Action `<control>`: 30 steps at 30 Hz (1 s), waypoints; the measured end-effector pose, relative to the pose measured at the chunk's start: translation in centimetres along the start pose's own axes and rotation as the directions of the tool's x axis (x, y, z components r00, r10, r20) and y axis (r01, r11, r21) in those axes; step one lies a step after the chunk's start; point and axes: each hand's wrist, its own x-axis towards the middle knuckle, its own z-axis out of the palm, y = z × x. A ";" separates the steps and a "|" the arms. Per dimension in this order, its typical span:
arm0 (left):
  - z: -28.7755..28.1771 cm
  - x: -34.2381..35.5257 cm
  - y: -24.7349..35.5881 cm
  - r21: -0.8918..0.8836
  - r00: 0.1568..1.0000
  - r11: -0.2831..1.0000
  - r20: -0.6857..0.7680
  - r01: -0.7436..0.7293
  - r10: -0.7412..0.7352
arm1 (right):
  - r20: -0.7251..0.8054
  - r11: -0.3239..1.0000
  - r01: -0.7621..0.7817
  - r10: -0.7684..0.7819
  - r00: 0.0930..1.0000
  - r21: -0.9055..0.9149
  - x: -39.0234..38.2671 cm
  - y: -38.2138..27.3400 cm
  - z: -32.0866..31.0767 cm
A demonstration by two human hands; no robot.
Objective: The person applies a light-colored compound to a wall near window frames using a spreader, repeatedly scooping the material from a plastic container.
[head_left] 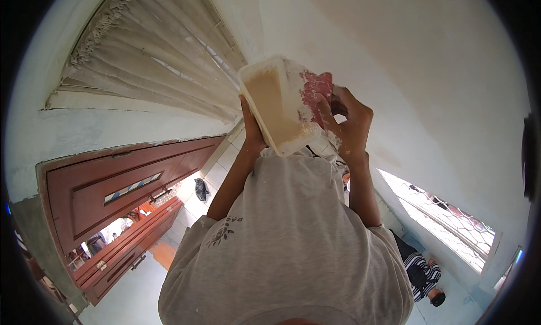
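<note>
In front of my chest, my left hand (253, 127) grips the left side of a whitish rectangular plastic tub (278, 147). Cream-coloured paste (267, 102) coats its inside, and the tub tilts so that I see into it. My right hand (354, 122) pinches a flat red scraper (317, 88), smeared with pale paste, at the tub's right side. Whether the scraper's edge touches the tub is hard to tell. Pale smears also mark my right thumb and wrist.
A plain pale wall (428, 60) rises ahead and to the right. Gathered curtains (152, 60) hang at upper left above red-brown doors (135, 184). A black bag (201, 189) lies on the floor. At right are a barred window (439, 215) and a person in stripes (420, 274).
</note>
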 end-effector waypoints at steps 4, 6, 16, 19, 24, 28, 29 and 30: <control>0.1 -0.1 -0.1 0.103 0.998 0.994 0.049 -0.037 0.033 | 0.338 0.977 0.038 0.036 0.941 -0.210 -1.3 1.9 -0.4; -0.5 0.2 -0.4 0.050 0.999 0.998 0.027 0.037 -0.039 | 0.266 0.978 0.089 -0.037 0.963 -0.188 -1.6 1.9 -0.1; -1.4 0.0 -0.4 -0.060 0.997 0.996 0.050 0.068 -0.065 | 0.150 0.933 -0.306 0.280 0.948 0.189 -1.8 2.4 0.3; -1.8 0.1 -0.1 -0.159 0.993 0.987 0.114 0.030 -0.012 | 0.131 0.723 -0.410 0.411 0.902 0.556 -1.6 2.6 0.5; -4.7 0.3 0.3 -0.219 0.981 0.969 0.130 -0.116 0.147 | 0.396 0.260 -0.487 0.334 0.855 0.834 -1.8 4.4 1.5; -7.6 -1.7 0.8 -0.436 0.987 0.898 0.113 -0.050 0.110 | 0.469 0.165 -0.522 0.275 0.839 0.837 0.7 0.3 4.4; -8.5 -2.5 0.9 -0.425 0.982 0.897 0.081 -0.120 0.170 | 0.478 0.187 -0.532 0.266 0.837 0.826 1.3 -0.6 5.3; -8.9 -2.2 1.5 -0.409 0.973 0.895 0.068 -0.176 0.222 | 0.467 0.212 -0.521 0.258 0.846 0.827 2.5 -1.2 5.7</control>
